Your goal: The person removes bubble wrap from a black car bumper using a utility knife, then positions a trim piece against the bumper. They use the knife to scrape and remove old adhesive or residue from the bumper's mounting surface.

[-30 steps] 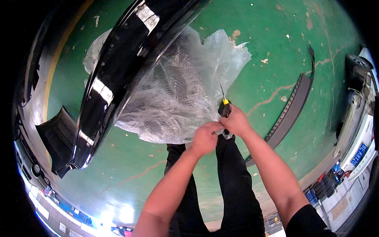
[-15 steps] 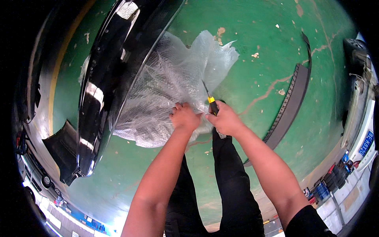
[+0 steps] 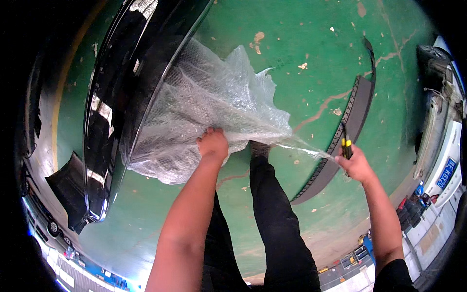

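Note:
A crumpled sheet of clear bubble wrap (image 3: 209, 107) lies on the floor and runs up against a glossy black car bumper (image 3: 141, 68) on my left. My left hand (image 3: 214, 145) is closed on the sheet's near part, with its fingertips curled into the plastic. Out to the right, my right hand (image 3: 357, 164) is closed around a slim hand tool (image 3: 347, 148) with black and yellow handles; its exact kind is unclear. The same hand grips a twisted strip of the wrap (image 3: 311, 151), stretched taut from the sheet's right corner.
A curved dark grey trim piece (image 3: 348, 121) with a latticed edge lies on the green floor (image 3: 287, 29) beyond my right hand. A black panel (image 3: 68, 185) lies by the bumper's near end. Parked cars stand at both sides, one a white car (image 3: 450, 170).
My right hand has swung outward to the right with the tool, drawing the wrap into a long strip. The left hand stays on the sheet, which now stretches rightward.

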A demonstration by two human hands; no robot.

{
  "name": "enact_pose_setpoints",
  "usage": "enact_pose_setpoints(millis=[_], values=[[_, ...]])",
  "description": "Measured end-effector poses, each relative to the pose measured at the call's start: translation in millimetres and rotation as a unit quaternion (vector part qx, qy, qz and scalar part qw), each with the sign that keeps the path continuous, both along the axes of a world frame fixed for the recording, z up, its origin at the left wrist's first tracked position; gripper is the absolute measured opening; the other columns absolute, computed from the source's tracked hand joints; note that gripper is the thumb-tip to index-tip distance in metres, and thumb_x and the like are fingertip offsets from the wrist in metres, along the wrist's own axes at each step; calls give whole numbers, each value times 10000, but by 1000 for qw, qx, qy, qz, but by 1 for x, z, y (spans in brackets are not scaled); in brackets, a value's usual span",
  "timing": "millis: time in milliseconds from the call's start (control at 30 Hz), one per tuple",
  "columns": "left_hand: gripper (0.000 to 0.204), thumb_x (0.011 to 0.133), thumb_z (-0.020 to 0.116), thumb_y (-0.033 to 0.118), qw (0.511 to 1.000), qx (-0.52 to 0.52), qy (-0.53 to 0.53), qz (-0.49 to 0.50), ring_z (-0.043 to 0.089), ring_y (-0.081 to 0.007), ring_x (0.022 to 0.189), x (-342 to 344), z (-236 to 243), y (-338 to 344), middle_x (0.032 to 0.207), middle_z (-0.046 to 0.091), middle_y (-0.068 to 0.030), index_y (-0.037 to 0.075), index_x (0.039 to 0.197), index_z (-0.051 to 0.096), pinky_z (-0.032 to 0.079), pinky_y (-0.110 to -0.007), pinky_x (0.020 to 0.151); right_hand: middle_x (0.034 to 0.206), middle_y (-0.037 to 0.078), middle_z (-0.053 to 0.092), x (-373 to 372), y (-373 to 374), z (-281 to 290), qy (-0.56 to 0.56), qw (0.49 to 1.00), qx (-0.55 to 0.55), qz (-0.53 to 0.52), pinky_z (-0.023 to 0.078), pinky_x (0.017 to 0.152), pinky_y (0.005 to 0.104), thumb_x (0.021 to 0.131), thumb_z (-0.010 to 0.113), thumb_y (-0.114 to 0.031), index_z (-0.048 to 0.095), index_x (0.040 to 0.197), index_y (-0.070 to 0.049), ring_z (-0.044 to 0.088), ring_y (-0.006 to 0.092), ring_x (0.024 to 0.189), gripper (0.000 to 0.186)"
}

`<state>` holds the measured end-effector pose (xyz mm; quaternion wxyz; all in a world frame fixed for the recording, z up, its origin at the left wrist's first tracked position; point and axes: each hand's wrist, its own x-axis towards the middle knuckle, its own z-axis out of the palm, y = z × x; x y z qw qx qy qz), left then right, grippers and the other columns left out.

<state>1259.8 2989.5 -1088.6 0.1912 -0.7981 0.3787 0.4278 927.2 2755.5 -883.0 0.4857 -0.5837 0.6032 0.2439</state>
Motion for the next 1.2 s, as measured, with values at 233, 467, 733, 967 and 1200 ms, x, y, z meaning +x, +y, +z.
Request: enact_pose_setpoints(millis=[233,467,733,967,1200], values=[[347,949,450,143,998,38,38,-31,613,-287,1209,22,7,-5,1303,617,-87,138,1223,664,396,-575,1038,875,214,662,9,12,27,-40,944,-3,328,494,718,497,881,692,-139,616,1010,-53,624,445,856,172],[448,887,547,151,999,2,20,43,547,-334,1273,21,18,-4,1355,560,-148,87,1331,549,361,-577,1072,751,57,618,-1,29,43,-10,992,-17,123,483,652,366,901,691,-98,629,952,-40,609,200,701,100],[917,676,846,257,919,-383,75,58,348,-440,1361,-57,129,-27,1442,387,-251,30,1440,392,277,-589,1122,776,-6,594,6,84,46,-70,973,63,-209,467,650,289,882,731,-148,616,979,-41,560,96,707,185],[580,781,610,69,885,-452,46,105,490,-385,1199,-74,79,-35,1298,504,-184,62,1349,494,384,-512,1007,763,-18,597,14,63,57,4,998,-46,-43,464,627,290,911,711,-210,625,973,-32,559,102,677,207],[420,785,561,-14,870,-475,103,83,570,-399,1021,-44,82,-21,1143,598,-178,44,1200,580,470,-495,878,827,7,654,86,40,23,10,950,-259,-176,482,618,283,949,674,-236,688,1084,-49,580,101,679,231]])
